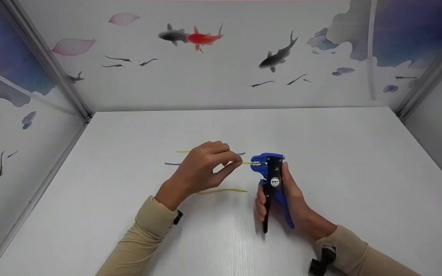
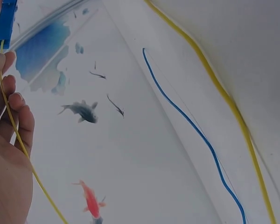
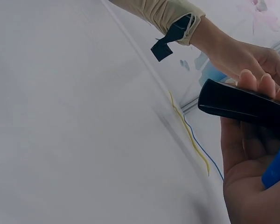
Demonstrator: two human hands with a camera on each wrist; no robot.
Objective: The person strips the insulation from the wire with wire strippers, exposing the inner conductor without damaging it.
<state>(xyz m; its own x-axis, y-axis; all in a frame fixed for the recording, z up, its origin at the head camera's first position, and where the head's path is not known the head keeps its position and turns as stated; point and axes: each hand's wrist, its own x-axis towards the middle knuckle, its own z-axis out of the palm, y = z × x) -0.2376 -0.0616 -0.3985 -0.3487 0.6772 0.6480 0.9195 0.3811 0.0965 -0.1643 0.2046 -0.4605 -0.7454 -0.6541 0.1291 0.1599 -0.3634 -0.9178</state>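
Evidently pinched a thin yellow wire [image 1: 246, 163] between thumb and forefinger of the left hand [image 1: 205, 168], close to its right end. Had that end set in the mouth of a wire stripper [image 1: 274, 170], just beside the fingertips. Judged to be gripped near the tip to prevent a limp strand from bending. Held the stripper upright in the right hand, [image 1: 297, 197] with fingers wrapped round the black handle and the blue lever against the palm. Aimed the mouth leftward, presumably for straight entry of the wire. Could not tell open or closed bite. Placed above the white bench, [image 1: 340, 153] slightly nearer its right edge than its left, well apart from the far edge. Found a blue wire [image 2: 203, 136] lying partly behind the left hand, and a second yellow wire [image 1: 225, 189] farther from the far edge; perhaps spaced for easy picking. Noted a round white label [image 1: 275, 182] on the stripper, with dark lettering too small to read. Found no other legible writing.
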